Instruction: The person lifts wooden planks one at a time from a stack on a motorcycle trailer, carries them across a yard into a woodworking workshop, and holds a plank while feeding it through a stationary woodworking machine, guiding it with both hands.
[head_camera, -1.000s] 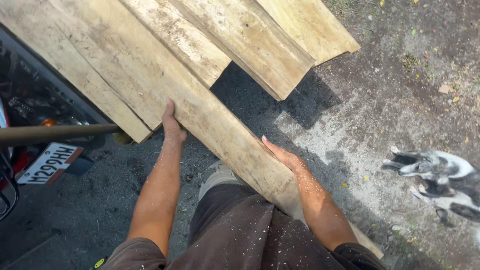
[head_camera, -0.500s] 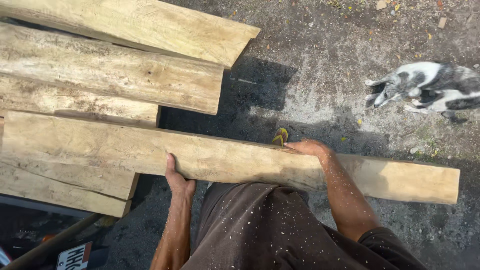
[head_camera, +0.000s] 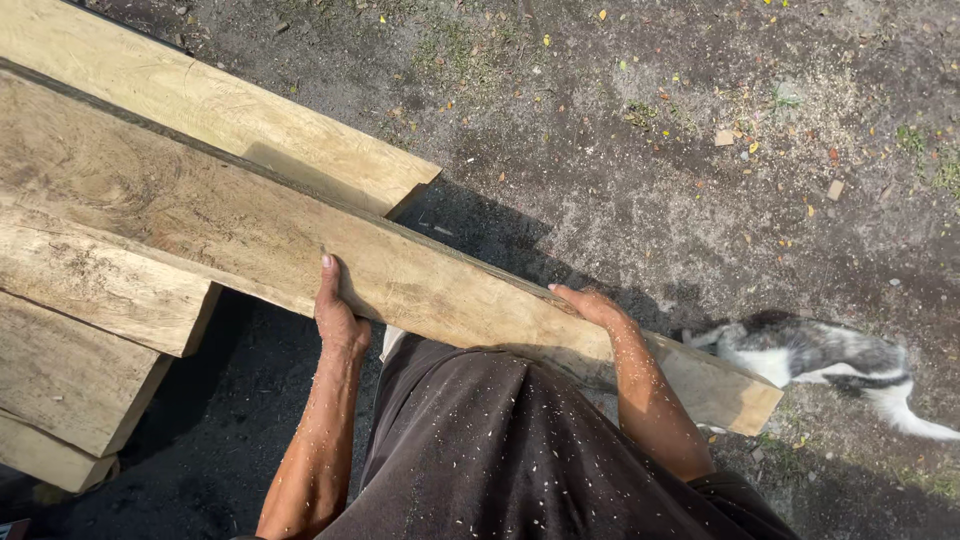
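Observation:
A long pale wooden plank (head_camera: 420, 275) lies across in front of me, running from the upper left down to a cut end at the lower right. My left hand (head_camera: 337, 315) grips its near edge with the thumb up on the face. My right hand (head_camera: 590, 305) holds the plank farther toward its free end, fingers hooked over the top edge. The plank's left part rests among the stacked boards.
A stack of thick rough planks (head_camera: 90, 290) fills the left side, with another board (head_camera: 230, 110) behind. Dark gravelly ground with sawdust and leaves lies beyond. A grey and white cat (head_camera: 820, 355) walks on the ground right beside the plank's free end.
The plank has swung with its free end lower and to the right. The cat has moved from the upper right to beside the plank's end. Both hands keep their hold.

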